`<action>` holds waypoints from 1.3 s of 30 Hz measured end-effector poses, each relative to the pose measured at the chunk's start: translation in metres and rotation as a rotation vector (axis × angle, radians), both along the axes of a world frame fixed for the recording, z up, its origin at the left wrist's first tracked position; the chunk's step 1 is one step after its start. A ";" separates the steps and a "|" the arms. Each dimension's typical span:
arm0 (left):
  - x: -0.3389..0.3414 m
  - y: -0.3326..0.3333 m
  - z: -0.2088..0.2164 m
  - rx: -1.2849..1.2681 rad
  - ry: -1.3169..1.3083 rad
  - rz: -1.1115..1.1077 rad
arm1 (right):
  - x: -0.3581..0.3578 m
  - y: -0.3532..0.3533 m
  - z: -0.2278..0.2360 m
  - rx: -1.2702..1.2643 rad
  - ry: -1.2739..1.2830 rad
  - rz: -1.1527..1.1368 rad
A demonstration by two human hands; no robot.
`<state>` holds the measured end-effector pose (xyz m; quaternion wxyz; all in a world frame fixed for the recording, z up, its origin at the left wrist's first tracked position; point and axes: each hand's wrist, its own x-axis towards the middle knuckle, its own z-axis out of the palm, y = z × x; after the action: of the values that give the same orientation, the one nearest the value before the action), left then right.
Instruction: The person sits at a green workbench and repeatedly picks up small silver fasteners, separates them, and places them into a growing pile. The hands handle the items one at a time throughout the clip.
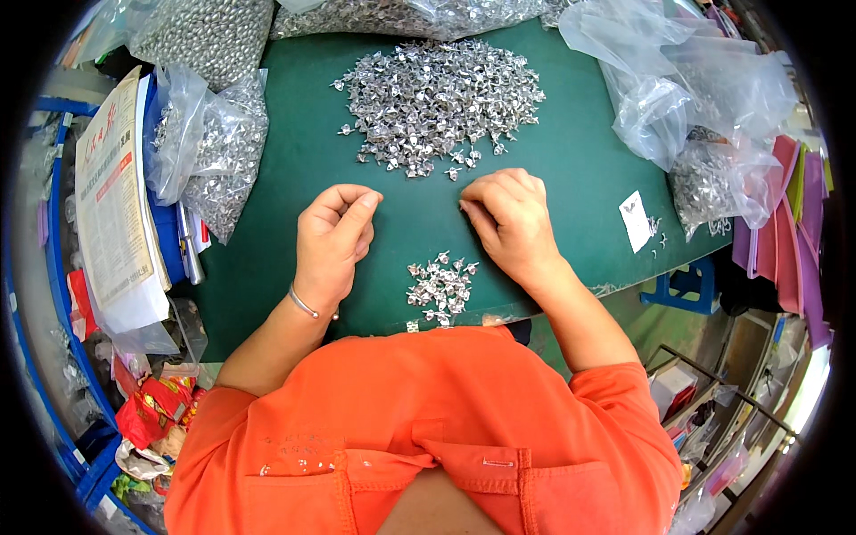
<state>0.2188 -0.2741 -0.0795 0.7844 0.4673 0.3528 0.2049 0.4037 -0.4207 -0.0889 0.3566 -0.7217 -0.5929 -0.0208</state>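
On the green tabletop (571,152), a large heap of small silvery metal pieces (441,102) lies in front of me. A smaller cluster of similar pieces (441,287) sits close to my body, between my forearms. My left hand (337,236) is closed in a pinch, thumb against forefinger, left of the gap between the two piles. Across from it, my right hand (513,218) is also pinched closed, just below the large heap's right edge. Anything at either set of fingertips is too small to make out. A bracelet (304,303) circles my left wrist.
Clear bags of metal parts stand at the left (227,147), the back (401,20) and the right (713,183). A white card (634,222) lies near the right edge beside a few loose bits. A newspaper (111,178) hangs at the left; a blue stool (682,287) is below right.
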 end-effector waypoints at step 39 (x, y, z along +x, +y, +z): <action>0.000 0.001 -0.001 -0.017 0.005 -0.010 | -0.023 -0.020 0.003 0.026 0.079 0.056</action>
<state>0.2186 -0.2730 -0.0800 0.7884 0.4629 0.3540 0.1970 0.3807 -0.4402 -0.0856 0.3897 -0.7005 -0.5978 0.0098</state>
